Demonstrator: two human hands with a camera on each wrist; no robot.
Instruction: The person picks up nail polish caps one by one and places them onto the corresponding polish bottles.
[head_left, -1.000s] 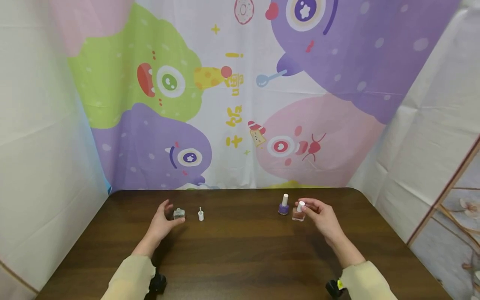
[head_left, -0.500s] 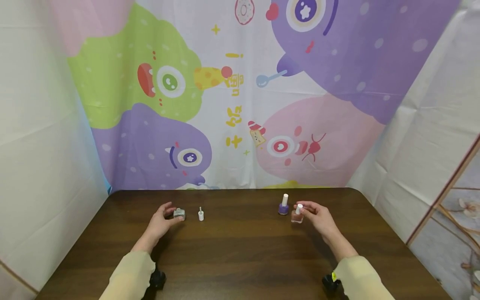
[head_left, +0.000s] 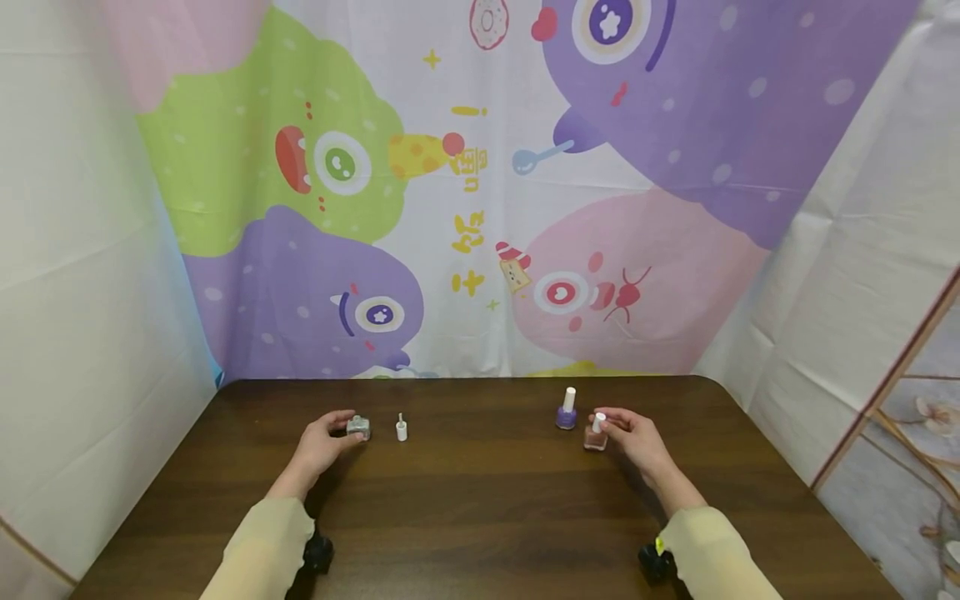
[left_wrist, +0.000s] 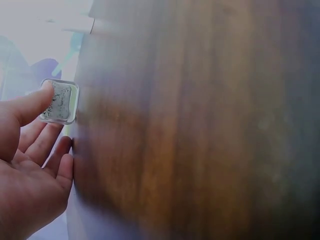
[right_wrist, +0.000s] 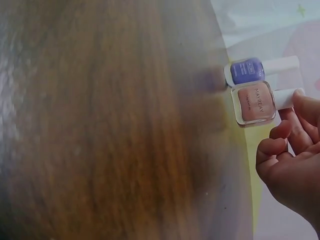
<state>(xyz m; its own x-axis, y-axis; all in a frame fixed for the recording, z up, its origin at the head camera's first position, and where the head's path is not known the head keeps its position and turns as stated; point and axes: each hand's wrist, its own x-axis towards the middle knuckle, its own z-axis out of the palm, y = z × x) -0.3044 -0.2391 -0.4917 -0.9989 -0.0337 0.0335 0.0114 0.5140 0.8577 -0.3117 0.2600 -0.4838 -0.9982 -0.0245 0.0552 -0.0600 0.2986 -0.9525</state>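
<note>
My left hand (head_left: 321, 444) pinches a small glittery grey nail polish bottle (left_wrist: 61, 102) between thumb and fingers; no cap is on its neck. Just right of it in the head view, a white cap (head_left: 401, 431) stands on the table with its brush pointing up. On the other side, thumb and fingers of my right hand (head_left: 637, 442) grip the white cap of a pinkish-brown nail polish bottle (right_wrist: 256, 103). A purple nail polish bottle (right_wrist: 246, 71) with a white cap stands upright close beside that one.
Everything stands near the back of a dark brown wooden table (head_left: 480, 517). Behind its far edge hangs a cloth (head_left: 450, 333) printed with cartoon monsters. Pale fabric (head_left: 90, 250) walls off the left side, and more covers the right.
My left thumb and fingers have closed in on the grey bottle. The right hand has brought the pinkish-brown bottle slightly nearer to me. The purple bottle and the loose cap stay put.
</note>
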